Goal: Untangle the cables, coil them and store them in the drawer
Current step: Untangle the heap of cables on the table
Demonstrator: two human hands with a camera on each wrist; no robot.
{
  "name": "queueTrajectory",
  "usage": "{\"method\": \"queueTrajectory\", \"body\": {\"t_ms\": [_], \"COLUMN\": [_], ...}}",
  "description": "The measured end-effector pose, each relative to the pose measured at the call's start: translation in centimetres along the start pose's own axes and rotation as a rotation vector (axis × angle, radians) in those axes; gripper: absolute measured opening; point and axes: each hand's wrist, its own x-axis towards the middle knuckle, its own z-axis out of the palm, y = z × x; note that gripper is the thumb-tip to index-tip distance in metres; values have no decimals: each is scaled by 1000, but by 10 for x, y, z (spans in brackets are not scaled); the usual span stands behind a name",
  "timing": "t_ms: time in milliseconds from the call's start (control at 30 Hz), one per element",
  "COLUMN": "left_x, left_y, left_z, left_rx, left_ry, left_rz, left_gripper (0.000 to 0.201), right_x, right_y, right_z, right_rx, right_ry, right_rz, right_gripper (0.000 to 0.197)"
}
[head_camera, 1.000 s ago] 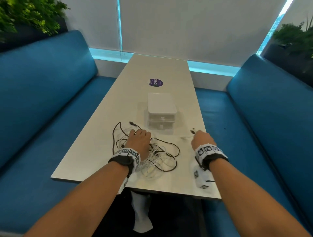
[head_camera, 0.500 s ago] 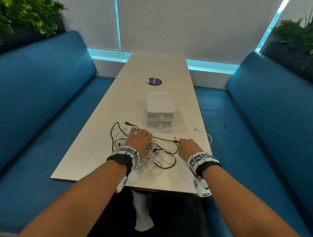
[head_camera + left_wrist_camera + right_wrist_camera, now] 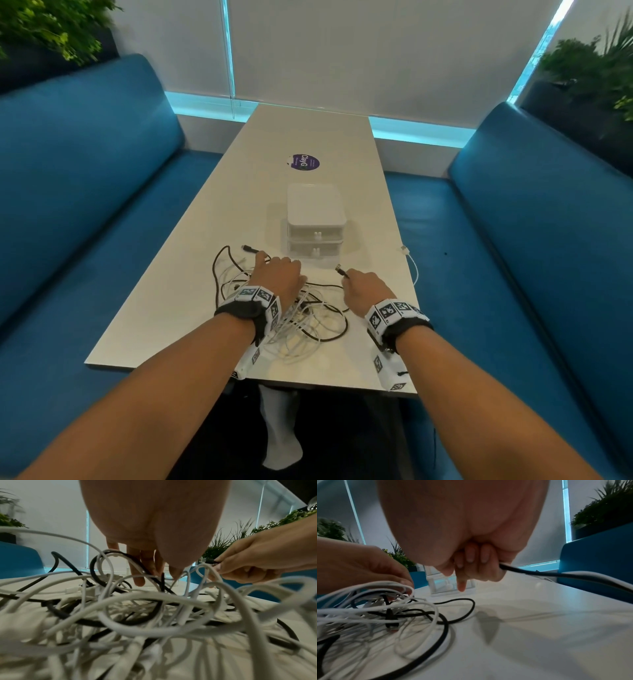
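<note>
A tangle of white and black cables (image 3: 308,318) lies on the near end of the white table (image 3: 164,308). My left hand (image 3: 277,270) presses down on the tangle's far side with straight fingers (image 3: 139,577). My right hand (image 3: 349,279) is just right of the tangle. It pinches the end of a black cable (image 3: 539,573), and the black plug (image 3: 341,271) sticks out beyond its fingers. The white two-drawer unit (image 3: 315,222) stands just beyond both hands with both drawers closed.
A loose white cable (image 3: 413,265) runs along the table's right edge, ending in its plug (image 3: 404,247). Another black plug (image 3: 247,248) lies left of the drawer unit. Beyond the unit a purple sticker (image 3: 303,162) is stuck on the table. Blue benches (image 3: 85,192) flank the table.
My right hand let go of the white cable at the right edge, came left to the tangle and picked up the black cable's end. My left hand stayed on the tangle.
</note>
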Motion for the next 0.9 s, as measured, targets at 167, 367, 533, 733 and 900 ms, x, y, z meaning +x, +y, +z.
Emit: {"method": "queueTrajectory", "body": {"t_ms": [167,367,533,733,900], "left_x": [9,13,12,13,9], "left_y": [6,7,14,17,18], "left_z": [10,18,20,15,5], "left_rx": [26,-2,21,-6,-111], "left_ry": [-60,-81,-47,112,209], "left_rz": [-69,-66,-51,83,161], "left_gripper": [35,20,24,22,18], "right_x": [2,8,9,8,7], "right_y": [-6,-5,-5,-4,-14], "right_z": [8,11,10,8,4], "right_rx": [50,59,74,147,257], "right_ry": [-36,-56,-49,-47,26], "right_rz": [0,1,13,24,45], "right_gripper": [34,33,34,31,41]}}
